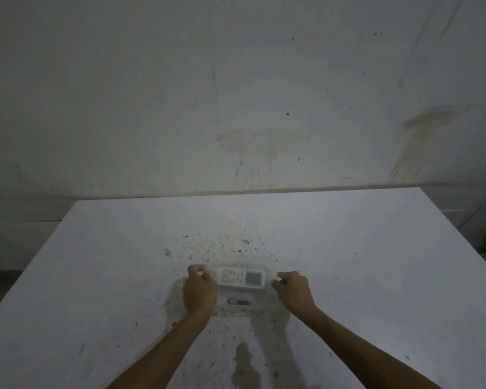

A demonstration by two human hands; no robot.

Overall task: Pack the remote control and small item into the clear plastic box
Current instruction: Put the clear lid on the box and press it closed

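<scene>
The remote control (241, 277) lies flat and crosswise near the middle of the table, its grey screen toward 3 o'clock and its rows of buttons toward 9 o'clock. Faint clear edges around it look like the walls of the clear plastic box (260, 300), which reaches from just past the remote at 12 o'clock to a pale rim at 6 o'clock; the picture is too soft to say for certain that the remote sits inside it. At 6 o'clock from the remote, just beside it, lies the small item (238, 300), a slim dark reddish piece with a metal loop at its 9 o'clock end, also within those faint edges as far as can be told.

The left hand (199, 290) is at 9 o'clock from the remote, fingers curled in narrowly with the tips pinched at the end of the remote or the box wall; which of the two it grips cannot be told. The right hand (292, 293) is at 3 o'clock, fingers loosely curled, the tips close to the box's end, with contact unclear.

The white table (376, 276) is speckled with dark spots, with a brownish stain (246, 366) at 6 o'clock between the forearms. A stained pale wall (236, 94) rises beyond at 12 o'clock.
</scene>
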